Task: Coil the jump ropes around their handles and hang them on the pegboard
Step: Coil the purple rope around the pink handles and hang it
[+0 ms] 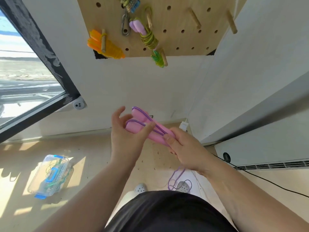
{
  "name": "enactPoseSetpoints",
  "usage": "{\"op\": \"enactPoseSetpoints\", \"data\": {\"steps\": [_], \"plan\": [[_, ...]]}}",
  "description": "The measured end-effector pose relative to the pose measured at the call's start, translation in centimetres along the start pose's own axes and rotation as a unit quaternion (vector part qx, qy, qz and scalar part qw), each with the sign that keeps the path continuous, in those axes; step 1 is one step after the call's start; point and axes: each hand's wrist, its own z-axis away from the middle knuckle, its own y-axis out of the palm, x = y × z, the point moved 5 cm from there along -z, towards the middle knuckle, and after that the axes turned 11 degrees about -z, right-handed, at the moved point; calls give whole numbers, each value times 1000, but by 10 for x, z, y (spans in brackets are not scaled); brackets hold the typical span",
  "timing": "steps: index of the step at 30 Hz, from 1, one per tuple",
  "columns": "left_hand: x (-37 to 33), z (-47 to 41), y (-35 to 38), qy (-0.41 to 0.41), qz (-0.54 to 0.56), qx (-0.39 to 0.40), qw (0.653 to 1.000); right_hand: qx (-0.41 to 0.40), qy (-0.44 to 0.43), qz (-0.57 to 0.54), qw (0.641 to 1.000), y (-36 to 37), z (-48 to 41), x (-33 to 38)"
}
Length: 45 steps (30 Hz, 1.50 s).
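- Two pink handles (147,129) are being held side by side, well below the pegboard (180,22); purple rope (173,175) is looping over them and trailing down.
- Right hand (187,151) is gripping their lower ends, thumb pinning the rope.
- Left hand (123,136) is pinching the upper ends, other fingers loosely spread.
- Orange rope (105,44) and green rope (148,37) are hanging coiled on the pegboard.

Smooth pink plastic handles (147,129) – matt pale wood pegboard (180,39) – clear glossy plastic box (50,174).

free: right pegs (194,18); wall (150,84) below pegboard (177,19) | blocked: orange rope (108,46); green rope (149,39)
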Motion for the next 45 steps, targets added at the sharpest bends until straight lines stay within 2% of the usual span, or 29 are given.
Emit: {"op": "enactPoseSetpoints", "data": {"steps": [1,2,3,4,5,6,7,8,11,14,16,20,27,32,34,38,40,42,44,45], "plan": [[-6,-1,-4,95,-101,-12,990,7,2,67,998,-9,1,-3],[-14,0,-1,207,-204,-1,957,22,9,111,994,-16,3,-6],[-23,2,9,313,-304,46,898,42,19,130,990,-21,5,-9],[-24,4,24,386,-410,113,819,67,30,136,988,-25,8,-11],[-22,8,41,412,-516,183,728,88,36,146,985,-28,11,-13],[-18,12,55,402,-602,233,649,101,34,162,981,-31,13,-14],[-17,15,67,386,-654,248,602,104,27,175,979,-35,13,-16],[-20,17,76,375,-678,241,584,100,16,178,979,-41,13,-18],[-31,27,101,385,-664,217,604,77,-6,140,987,-66,16,-29],[-30,34,122,318,-613,271,671,70,-26,56,996,-91,27,-40],[-29,41,136,280,-585,299,700,63,-47,38,996,-105,34,-47],[-35,58,170,263,-565,298,723,66,-61,40,995,-136,45,-66],[-50,85,229,238,-578,304,719,67,-87,19,994,-192,61,-108],[-48,77,256,197,-633,256,704,69,-91,141,983,-225,68,-136],[-50,78,265,187,-631,252,709,47,-114,207,971,-236,73,-139],[-63,81,272,164,-589,241,754,17,-129,269,954,-255,82,-143],[-70,85,272,143,-561,260,773,27,-144,251,957,-259,86,-146],[-78,94,274,116,-511,310,793,41,-152,225,961,-262,85,-153],[-88,108,278,106,-476,378,786,50,-173,224,958,-266,81,-160],[-91,115,281,109,-473,416,769,61,-185,236,952,-268,77,-163]]}}
